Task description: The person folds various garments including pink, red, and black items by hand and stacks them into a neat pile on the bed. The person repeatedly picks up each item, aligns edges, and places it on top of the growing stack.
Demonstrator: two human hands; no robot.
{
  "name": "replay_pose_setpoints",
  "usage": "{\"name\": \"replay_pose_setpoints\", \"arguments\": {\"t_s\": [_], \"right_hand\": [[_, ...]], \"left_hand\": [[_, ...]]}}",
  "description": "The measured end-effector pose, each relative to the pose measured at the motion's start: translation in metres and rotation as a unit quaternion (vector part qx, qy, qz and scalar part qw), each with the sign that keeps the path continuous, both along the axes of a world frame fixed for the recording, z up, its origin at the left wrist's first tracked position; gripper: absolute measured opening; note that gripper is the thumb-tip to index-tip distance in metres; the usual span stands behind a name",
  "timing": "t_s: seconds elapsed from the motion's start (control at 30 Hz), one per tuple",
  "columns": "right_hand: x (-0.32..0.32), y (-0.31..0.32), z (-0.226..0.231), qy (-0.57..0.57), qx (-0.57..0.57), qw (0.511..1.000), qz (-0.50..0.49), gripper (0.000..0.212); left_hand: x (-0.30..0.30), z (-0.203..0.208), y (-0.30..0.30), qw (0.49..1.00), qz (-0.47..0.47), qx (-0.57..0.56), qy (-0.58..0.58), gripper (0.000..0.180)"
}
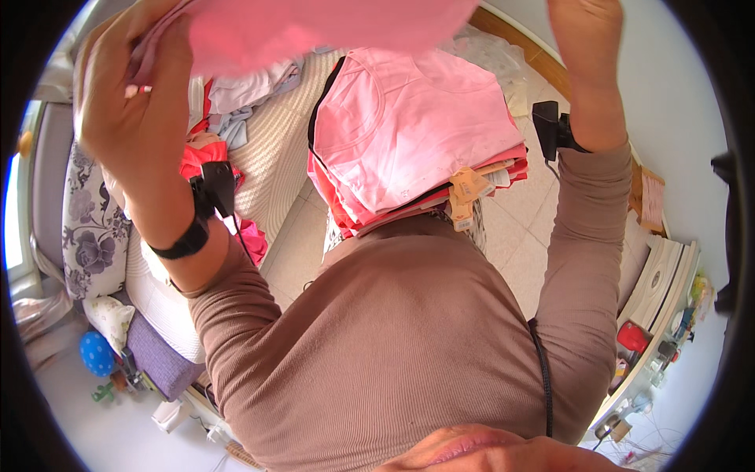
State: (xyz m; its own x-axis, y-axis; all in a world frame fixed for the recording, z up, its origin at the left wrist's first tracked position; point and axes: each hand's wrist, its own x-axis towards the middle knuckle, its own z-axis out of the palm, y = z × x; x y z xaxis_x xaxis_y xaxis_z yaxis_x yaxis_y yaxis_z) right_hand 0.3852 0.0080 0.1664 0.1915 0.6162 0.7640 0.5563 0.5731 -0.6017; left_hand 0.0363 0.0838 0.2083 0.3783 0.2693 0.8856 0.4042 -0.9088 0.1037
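My left fingers (171,67) are pinched shut on one end of a pink cloth (330,23), which is up above the garment pile (425,134) in front of me. Right hand (586,31) gets cropped, so can't tell how open it is or if it's got anything. Imo a sagging edge could drag the pile askew. Cloth's long axis looks left-to-right; no clue which end's the top.
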Motion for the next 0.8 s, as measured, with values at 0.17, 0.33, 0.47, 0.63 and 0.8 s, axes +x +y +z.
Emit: {"name": "replay_pose_setpoints", "arguments": {"t_s": [0.17,0.33,0.47,0.63,0.8], "right_hand": [[0.029,-0.057,-0.046,-0.057,-0.071,0.986,-0.138,0.026],[0.032,-0.112,-0.151,-0.060,-0.254,0.963,-0.071,0.031],[0.029,-0.141,-0.195,-0.131,-0.337,0.931,-0.055,0.031],[0.036,-0.149,-0.189,-0.219,-0.331,0.918,-0.015,0.044],[0.040,-0.146,-0.187,-0.253,-0.336,0.907,0.016,0.049]], "left_hand": [[0.012,-0.055,-0.051,0.989,-0.101,0.037,0.100,0.028],[0.031,-0.141,-0.089,0.919,-0.234,-0.205,0.242,0.028],[0.025,-0.169,-0.104,0.869,-0.263,-0.292,0.299,0.030],[0.021,-0.167,-0.109,0.875,-0.202,-0.304,0.319,0.028],[0.021,-0.170,-0.097,0.877,-0.179,-0.283,0.344,0.023]]}}
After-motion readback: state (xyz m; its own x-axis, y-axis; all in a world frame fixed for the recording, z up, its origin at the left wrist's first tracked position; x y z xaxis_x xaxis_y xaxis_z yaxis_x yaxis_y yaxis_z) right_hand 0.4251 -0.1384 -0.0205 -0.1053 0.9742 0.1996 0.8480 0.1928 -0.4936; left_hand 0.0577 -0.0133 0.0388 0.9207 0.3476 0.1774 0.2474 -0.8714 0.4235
